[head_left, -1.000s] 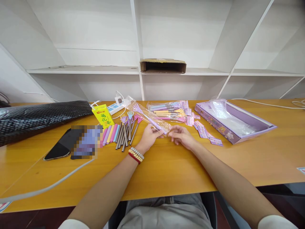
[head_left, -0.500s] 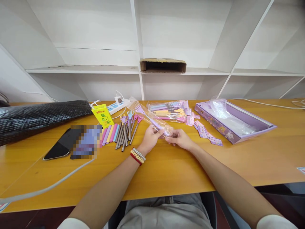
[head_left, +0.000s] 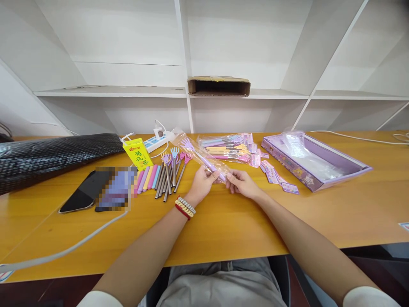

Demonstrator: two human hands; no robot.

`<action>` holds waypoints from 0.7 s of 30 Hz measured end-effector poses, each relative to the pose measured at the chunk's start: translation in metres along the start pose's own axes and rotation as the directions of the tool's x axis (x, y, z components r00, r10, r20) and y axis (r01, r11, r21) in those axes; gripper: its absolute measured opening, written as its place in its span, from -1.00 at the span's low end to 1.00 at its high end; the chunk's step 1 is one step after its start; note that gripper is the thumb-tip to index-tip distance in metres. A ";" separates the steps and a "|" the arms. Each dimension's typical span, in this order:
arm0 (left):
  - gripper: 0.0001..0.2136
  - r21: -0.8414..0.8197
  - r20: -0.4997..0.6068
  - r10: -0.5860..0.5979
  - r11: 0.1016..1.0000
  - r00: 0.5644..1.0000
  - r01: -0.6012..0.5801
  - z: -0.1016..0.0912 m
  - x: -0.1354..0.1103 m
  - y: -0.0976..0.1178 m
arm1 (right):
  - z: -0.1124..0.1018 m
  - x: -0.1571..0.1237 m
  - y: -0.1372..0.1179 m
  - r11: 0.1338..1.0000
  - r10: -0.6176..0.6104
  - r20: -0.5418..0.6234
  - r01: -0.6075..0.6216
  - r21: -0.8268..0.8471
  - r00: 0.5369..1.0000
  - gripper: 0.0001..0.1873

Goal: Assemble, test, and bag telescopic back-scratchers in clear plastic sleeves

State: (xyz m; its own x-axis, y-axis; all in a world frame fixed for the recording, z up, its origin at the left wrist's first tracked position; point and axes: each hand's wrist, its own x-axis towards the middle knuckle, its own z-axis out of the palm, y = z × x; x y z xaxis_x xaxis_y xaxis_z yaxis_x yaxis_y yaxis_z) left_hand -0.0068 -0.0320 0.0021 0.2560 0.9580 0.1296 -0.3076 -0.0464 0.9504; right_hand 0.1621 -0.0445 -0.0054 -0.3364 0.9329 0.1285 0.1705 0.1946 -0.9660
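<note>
A purple back scratcher (head_left: 204, 157) lies inside a clear plastic bag (head_left: 177, 135), its hand-shaped head pointing away to the upper left. My left hand (head_left: 203, 184) is closed around the bagged scratcher at its handle. At the bag's near right end, my right hand (head_left: 241, 183) pinches the plastic between thumb and fingers. Left of my hands lie several loose scratcher rods (head_left: 168, 177) with coloured hand heads. Beside them is a row of coloured handle grips (head_left: 148, 178). Behind my right hand rests a pile of bagged back scratchers (head_left: 226, 149).
An open purple display box (head_left: 348, 170) holding plastic bags stands at the right, with printed cards (head_left: 271, 174) beside it. To the left are a yellow tea box (head_left: 138, 154), a power strip (head_left: 156, 143), a phone (head_left: 84, 192) and a black wrapped roll (head_left: 60, 157). Shelves rise behind.
My right hand has shifted slightly right along the bag's near end, and its fingers have changed their pinch. The left hand keeps its hold in about the same place.
</note>
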 end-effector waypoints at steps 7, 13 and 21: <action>-0.65 0.092 0.009 -0.020 0.996 1.000 0.019 -0.001 -0.002 0.000 | -0.001 0.000 0.004 0.998 0.061 0.037 -0.061 -0.002 0.997 -0.66; -0.65 0.148 0.044 -0.018 0.989 0.999 0.012 -0.002 -0.001 -0.002 | -0.004 -0.001 0.001 0.998 0.063 0.173 -0.060 -0.022 0.983 -0.64; -0.63 0.248 0.147 -0.123 0.965 0.982 0.083 -0.004 -0.002 0.000 | -0.008 -0.001 -0.005 0.999 0.046 -0.031 -0.046 -0.021 0.998 -0.58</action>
State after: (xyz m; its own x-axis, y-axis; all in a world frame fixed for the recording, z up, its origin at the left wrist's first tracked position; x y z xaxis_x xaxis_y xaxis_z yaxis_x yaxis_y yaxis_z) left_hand -0.0109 -0.0325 0.0009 0.4235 0.9044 0.0522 -0.0480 -0.0351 0.9982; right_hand 0.1692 -0.0440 0.0012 -0.2993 0.9498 0.0911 0.2049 0.1573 -0.9661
